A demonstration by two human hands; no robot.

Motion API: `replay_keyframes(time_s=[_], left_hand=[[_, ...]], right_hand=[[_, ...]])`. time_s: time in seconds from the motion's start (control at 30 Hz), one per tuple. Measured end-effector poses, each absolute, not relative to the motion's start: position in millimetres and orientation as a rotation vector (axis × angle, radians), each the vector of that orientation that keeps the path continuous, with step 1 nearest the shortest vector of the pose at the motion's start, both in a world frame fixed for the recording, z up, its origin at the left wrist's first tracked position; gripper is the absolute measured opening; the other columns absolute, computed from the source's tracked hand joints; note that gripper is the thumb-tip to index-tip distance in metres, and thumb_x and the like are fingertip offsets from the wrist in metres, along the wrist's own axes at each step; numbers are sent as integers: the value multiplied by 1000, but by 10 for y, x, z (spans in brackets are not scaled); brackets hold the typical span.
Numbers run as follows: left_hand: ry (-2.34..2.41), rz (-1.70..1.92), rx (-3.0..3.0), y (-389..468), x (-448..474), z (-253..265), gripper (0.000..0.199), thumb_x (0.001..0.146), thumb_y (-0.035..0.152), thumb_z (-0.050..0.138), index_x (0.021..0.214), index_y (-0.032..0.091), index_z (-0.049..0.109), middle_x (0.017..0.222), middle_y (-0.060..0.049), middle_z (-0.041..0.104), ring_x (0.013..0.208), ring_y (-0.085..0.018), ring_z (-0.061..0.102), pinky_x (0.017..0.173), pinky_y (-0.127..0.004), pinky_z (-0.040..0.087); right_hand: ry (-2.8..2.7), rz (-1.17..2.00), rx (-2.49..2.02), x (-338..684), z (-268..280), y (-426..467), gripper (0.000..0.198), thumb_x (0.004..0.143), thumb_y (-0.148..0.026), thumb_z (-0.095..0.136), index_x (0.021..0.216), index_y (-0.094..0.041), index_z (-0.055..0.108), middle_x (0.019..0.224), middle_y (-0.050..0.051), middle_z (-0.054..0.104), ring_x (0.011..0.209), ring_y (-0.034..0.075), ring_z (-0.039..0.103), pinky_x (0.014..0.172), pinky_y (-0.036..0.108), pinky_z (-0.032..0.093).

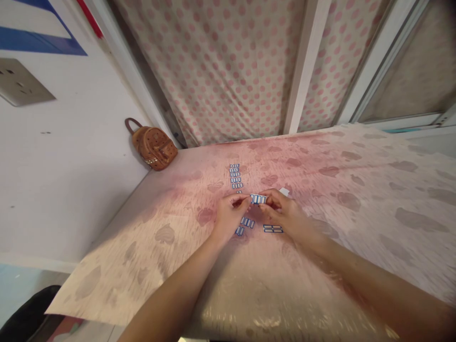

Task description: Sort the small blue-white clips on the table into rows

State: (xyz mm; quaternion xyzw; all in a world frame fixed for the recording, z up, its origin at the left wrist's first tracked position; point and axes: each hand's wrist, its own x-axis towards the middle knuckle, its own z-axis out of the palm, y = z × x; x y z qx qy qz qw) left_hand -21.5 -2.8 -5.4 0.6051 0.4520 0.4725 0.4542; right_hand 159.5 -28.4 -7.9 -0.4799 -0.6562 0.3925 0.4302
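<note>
Between my two hands is a small strip of blue-bordered white labels (258,199), raised above the table. My left hand (230,211) pinches its left end, and my right hand (280,209) grips the right end between thumb and fingers. Beyond them, several similar label strips (235,175) lie in a column on the cloth. Closer to me, more label pieces (247,222) lie partly hidden by my left hand. Another label piece (273,229) rests just below my right hand. A plain white scrap (284,191) shows behind my right fingers.
A pink-and-cream patterned tablecloth (313,166) covers the table. At the back left corner a small brown backpack-shaped bag (155,147) leans by the wall. Behind the table hangs a polka-dot curtain (228,71). A wall socket (23,83) is at far left.
</note>
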Motion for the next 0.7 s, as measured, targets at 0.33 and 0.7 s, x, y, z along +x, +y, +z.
replay_keyframes(time_s=[0.33, 0.7], left_hand=[[1119, 1141, 1627, 8, -268, -18, 13, 83, 27, 69, 81, 17, 76, 77, -3, 73, 68, -15, 64, 63, -25, 47], [1267, 1452, 1390, 330, -645, 89, 11, 75, 23, 68, 76, 15, 76, 71, -2, 70, 65, -13, 61, 63, -23, 47]], right_hand=[[-1545, 1085, -1126, 1599, -209, -221, 22, 94, -35, 55, 77, -20, 57, 69, -1, 61, 57, 12, 57, 54, 25, 44], [-1974, 737, -1024, 1588, -81, -265, 24, 97, -22, 43, 94, -23, 67, 90, 6, 72, 84, 21, 67, 77, 36, 52]])
